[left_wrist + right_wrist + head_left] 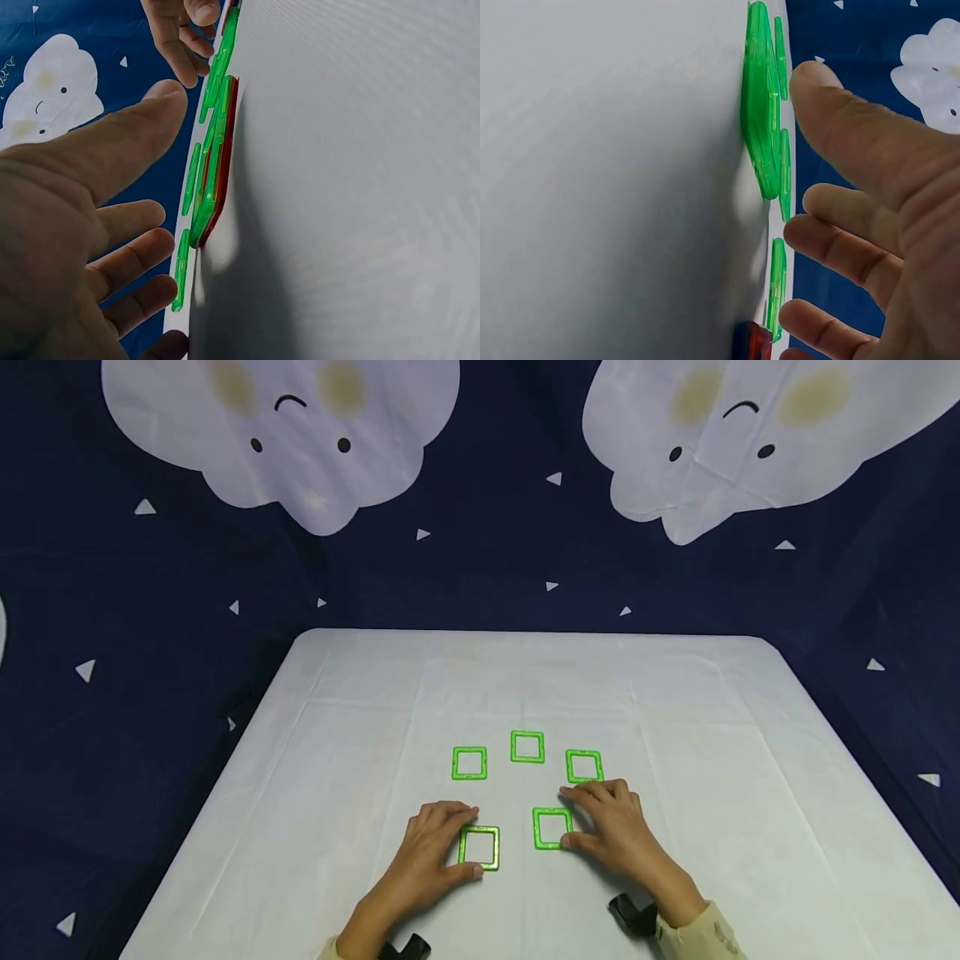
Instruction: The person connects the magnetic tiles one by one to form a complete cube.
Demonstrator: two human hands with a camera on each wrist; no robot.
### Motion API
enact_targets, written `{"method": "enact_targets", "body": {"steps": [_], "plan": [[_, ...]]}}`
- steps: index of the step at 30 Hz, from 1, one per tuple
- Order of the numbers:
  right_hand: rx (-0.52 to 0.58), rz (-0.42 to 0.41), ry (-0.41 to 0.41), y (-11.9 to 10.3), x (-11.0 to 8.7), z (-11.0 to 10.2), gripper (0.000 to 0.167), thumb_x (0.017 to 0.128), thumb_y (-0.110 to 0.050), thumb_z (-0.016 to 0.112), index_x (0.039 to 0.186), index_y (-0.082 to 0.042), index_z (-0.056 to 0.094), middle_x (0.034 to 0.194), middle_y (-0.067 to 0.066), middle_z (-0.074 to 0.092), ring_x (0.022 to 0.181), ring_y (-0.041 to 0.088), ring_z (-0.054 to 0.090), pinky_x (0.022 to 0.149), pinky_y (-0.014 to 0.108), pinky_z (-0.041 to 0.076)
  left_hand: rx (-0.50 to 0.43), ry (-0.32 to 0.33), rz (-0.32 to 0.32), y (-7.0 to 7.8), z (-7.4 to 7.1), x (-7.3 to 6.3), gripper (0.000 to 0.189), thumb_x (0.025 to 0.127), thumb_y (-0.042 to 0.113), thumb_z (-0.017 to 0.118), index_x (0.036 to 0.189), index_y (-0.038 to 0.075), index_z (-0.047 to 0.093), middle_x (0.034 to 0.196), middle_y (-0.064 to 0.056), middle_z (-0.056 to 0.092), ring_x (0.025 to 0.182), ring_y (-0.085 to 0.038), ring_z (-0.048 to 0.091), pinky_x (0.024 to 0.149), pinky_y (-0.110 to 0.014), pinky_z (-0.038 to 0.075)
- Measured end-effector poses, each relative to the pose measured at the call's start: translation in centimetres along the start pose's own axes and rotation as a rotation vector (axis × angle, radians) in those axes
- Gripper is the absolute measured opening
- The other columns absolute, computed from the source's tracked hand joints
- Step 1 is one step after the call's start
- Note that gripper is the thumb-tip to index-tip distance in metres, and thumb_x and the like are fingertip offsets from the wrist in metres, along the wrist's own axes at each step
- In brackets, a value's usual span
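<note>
My left hand (427,852) arches beside the near-left green square magnetic tile frame (496,850), thumb at its lower edge and fingers by its upper left corner. In the left wrist view a red layer (219,196) shows beneath this green tile (213,169). My right hand (618,835) spreads around the right side of another green square frame (537,828), its thumb tip overlapping the lower right corner. Seen edge-on in the right wrist view, that green piece (757,97) looks thick. Both hands have their fingers fairly straight and parted.
Three more green square frames lie in an arc farther back: left (469,749), middle (527,733) and right (583,752), the last close to my right fingertips. White cloth covers the table (360,693). Behind it hangs a dark blue curtain (480,585) with clouds and triangles.
</note>
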State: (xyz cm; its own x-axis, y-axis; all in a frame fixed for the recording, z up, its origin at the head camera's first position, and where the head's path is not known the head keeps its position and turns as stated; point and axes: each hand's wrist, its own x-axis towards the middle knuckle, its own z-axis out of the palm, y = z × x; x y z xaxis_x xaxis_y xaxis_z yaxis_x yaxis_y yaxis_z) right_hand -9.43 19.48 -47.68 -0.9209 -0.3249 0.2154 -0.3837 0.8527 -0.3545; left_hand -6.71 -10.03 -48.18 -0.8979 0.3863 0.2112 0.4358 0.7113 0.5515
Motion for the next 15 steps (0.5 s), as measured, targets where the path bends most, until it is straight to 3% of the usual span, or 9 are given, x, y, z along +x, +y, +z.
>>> {"method": "enact_targets", "body": {"steps": [10, 15], "plan": [[0.014, 0.0, -0.014, 0.35, 0.47, 0.19, 0.058, 0.064, -0.035, 0.083, 0.116, -0.016, 0.065, 0.109, 0.0, 0.062, 0.098, 0.024, 0.044, 0.08, 0.039, 0.032, -0.076, -0.047, -0.046, -0.53, -0.11, -0.23, 0.065, 0.069, 0.034, 0.081, 0.127, 0.017, 0.057, 0.125, 0.004, 0.051, 0.12, -0.015, 0.039, 0.098, -0.038, 0.031], [0.022, 0.003, -0.013, 0.44, 0.56, 0.24, 0.052, 0.065, -0.033, 0.084, 0.111, -0.016, 0.068, 0.105, -0.001, 0.061, 0.097, 0.024, 0.044, 0.08, 0.039, 0.031, -0.085, -0.041, -0.055, -0.79, 0.02, -0.25, 0.062, 0.068, 0.026, 0.083, 0.124, 0.014, 0.06, 0.123, 0.002, 0.052, 0.119, -0.017, 0.039, 0.098, -0.041, 0.032]]}}
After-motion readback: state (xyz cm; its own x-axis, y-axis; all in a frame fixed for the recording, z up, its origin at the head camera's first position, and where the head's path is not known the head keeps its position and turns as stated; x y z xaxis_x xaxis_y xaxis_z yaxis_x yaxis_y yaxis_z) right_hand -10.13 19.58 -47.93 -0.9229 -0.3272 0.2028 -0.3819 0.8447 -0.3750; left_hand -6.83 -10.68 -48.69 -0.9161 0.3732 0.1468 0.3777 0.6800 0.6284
